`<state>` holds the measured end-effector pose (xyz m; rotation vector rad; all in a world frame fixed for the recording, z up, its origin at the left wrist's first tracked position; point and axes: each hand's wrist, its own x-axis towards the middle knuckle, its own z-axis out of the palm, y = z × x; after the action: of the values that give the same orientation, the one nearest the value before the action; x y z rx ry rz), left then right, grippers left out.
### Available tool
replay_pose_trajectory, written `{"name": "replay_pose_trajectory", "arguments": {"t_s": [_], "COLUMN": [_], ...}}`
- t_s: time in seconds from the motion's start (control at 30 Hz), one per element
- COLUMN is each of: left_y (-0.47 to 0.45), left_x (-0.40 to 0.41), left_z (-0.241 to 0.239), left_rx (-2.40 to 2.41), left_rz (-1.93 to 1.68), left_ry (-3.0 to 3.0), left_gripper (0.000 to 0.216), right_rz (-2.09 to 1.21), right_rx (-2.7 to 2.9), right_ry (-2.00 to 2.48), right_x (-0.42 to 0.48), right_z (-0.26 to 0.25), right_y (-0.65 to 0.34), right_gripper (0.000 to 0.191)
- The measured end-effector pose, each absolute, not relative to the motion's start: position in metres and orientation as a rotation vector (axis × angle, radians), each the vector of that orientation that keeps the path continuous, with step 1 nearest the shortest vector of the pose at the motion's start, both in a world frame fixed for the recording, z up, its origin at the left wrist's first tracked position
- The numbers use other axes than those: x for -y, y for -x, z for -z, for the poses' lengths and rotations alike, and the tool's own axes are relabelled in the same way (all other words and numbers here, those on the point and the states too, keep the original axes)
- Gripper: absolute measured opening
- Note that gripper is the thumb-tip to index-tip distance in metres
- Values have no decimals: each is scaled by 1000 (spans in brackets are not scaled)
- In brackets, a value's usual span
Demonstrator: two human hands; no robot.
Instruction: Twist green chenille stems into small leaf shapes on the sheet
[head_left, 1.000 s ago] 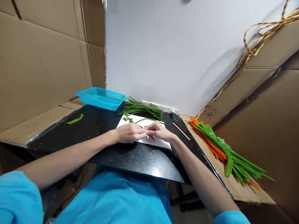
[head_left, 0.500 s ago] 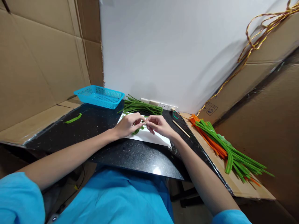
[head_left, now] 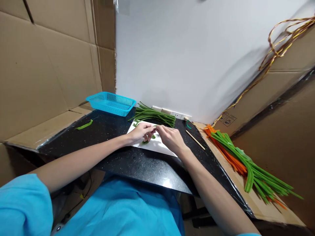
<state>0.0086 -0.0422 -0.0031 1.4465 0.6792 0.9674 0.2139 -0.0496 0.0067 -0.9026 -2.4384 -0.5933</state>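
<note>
Over the middle of a white sheet (head_left: 165,149), my left hand (head_left: 139,133) and my right hand (head_left: 170,136) meet at the fingertips. Both are closed in a pinch on a thin green pipe cleaner (head_left: 155,126), mostly hidden by the fingers. The back of my right hand faces up. Short curled green pipe cleaner pieces (head_left: 136,123) lie on the sheet around and beneath my left hand. Just behind the sheet is a bundle of dark green pipe cleaners (head_left: 155,115).
A blue plastic basket (head_left: 109,109) stands at the back left, with a light green strip (head_left: 84,125) in front. To the right lie a wooden stick (head_left: 195,140), orange pipe cleaners (head_left: 227,154) and light green ones (head_left: 257,172). Power sockets (head_left: 177,115) and a twisted cord (head_left: 248,89) run along the wall.
My right hand has turned over, its back now upward, while the fingertips stay together with my left hand's. The whole view has shifted slightly, so things appear farther right and lower.
</note>
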Motion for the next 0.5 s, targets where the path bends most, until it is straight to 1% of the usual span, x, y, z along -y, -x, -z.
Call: {"name": "replay_pose_trajectory", "arguments": {"t_s": [0.1,0.17,0.27,0.4,0.5], "left_y": [-11,-12,-11,-5,0], "left_x": [42,42,43,49,50], "left_z": [5,6,6,2,-1], "left_rx": [-637,-617,-644,-766,-729], "left_rz": [-992,-1026,-1105,-1301,-1366], "left_ry": [-1391,-1435,-1628,-2121,-2469], "left_gripper": [44,44,40,27,21], "right_rz": [679,595,296,-155,-323], "right_rx": [2444,2394,2259,2087,2042], "right_ry": [895,904,930,901,889], "right_x": [51,52,53,55,57], "right_z": [-9,-8,-4,-4,-6], "right_y": [-214,-214,-210,-203,-199], "right_gripper": [19,19,19,18,19]}}
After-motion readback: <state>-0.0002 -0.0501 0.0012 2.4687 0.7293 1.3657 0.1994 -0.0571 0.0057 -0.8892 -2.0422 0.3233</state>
